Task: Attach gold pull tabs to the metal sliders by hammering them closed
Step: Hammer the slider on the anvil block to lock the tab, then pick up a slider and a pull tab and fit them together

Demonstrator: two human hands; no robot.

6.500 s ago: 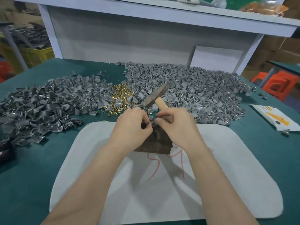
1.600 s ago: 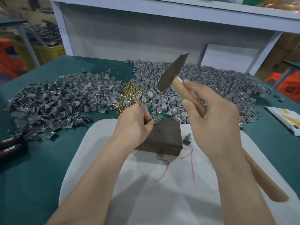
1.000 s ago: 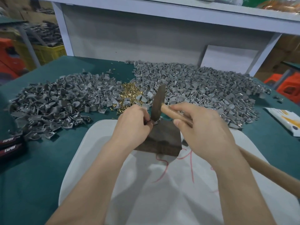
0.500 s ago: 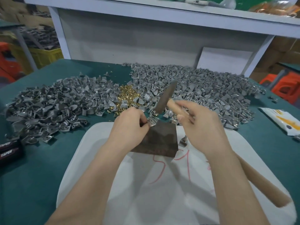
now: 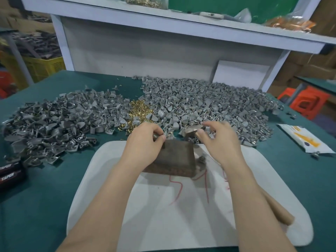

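Note:
A dark metal block (image 5: 174, 159) sits on a white pad (image 5: 181, 215). My left hand (image 5: 145, 142) pinches a small grey slider (image 5: 168, 136) at the block's far edge. My right hand (image 5: 216, 140) holds the hammer (image 5: 191, 130) close to its head, which lies low just right of the block's far corner. Its wooden handle runs under my right forearm and sticks out at the lower right. A pile of gold pull tabs (image 5: 140, 110) lies beyond the block. One loose slider (image 5: 201, 158) rests on the pad beside the block.
Grey sliders lie in a heap on the left (image 5: 54, 124) and a larger heap on the right (image 5: 209, 106), on the green table. A white packet (image 5: 305, 140) lies at the right, black boxes (image 5: 11, 173) at the left edge. A shelf overhangs the back.
The hammer was raised, struck the piece on the block, and has come down flat to the right of the block. My left hand stays at the block's far edge.

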